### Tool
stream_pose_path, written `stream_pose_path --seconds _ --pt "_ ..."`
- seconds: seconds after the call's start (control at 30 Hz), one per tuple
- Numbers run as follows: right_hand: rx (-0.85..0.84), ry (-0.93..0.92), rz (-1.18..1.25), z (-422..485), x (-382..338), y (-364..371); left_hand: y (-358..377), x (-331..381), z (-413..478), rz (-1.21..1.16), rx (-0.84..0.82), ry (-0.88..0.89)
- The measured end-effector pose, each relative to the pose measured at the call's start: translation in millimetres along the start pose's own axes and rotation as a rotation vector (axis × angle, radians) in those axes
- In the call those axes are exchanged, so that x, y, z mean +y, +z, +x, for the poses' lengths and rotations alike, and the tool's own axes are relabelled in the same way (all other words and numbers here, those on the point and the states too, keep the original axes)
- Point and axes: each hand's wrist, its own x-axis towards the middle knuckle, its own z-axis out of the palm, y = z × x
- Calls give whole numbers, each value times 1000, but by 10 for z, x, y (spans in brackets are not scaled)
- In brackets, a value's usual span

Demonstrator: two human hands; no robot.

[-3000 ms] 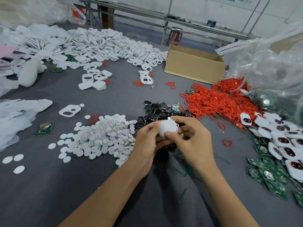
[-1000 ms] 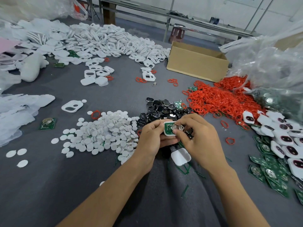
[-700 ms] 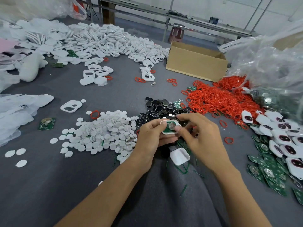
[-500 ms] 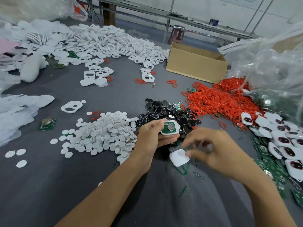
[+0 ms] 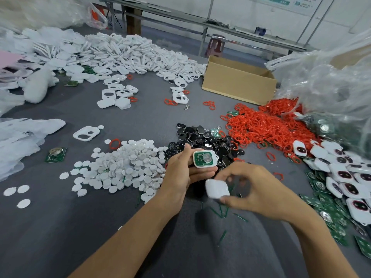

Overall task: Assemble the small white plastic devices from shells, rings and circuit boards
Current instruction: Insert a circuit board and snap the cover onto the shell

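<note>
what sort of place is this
Probably a small electronics assembly workshop or factory floor: the grey table carries bulk heaps of white shells, red rings and green circuit boards, and the left hand holds a half-built device while the right hand grips a white cover.

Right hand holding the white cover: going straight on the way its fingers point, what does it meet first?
Probably the left hand: the right hand points leftward, and the white cover it pinches would reach the left fingers just below the open shell they hold. Depth is unclear.
</note>
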Motion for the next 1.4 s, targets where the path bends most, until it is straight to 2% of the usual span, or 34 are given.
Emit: stream_pose_path --seconds 0.1,0.2,0.4,0.73,1.0,1.27,1.4 --pt "223 -16 20 97 -59 -36 1 4 1 25 5 -2" --pt "324 -70 -101 260 -103 24 6 11 -10 -19 6 -11" --pt "275 -46 -143 400 -28 101 -11 3 -2 -7 -6 -1" --pt "192 14 2 437 13 78 -31 -36 -2 157 -44 40" --pt "235 121 137 468 42 105 -27 -60 -26 178 -22 114" --pt "260 144 534 475 95 120 0 -81 -57 210 -1 193" --pt "213 242 741 499 83 163 -12 -78 -53 293 -3 293"
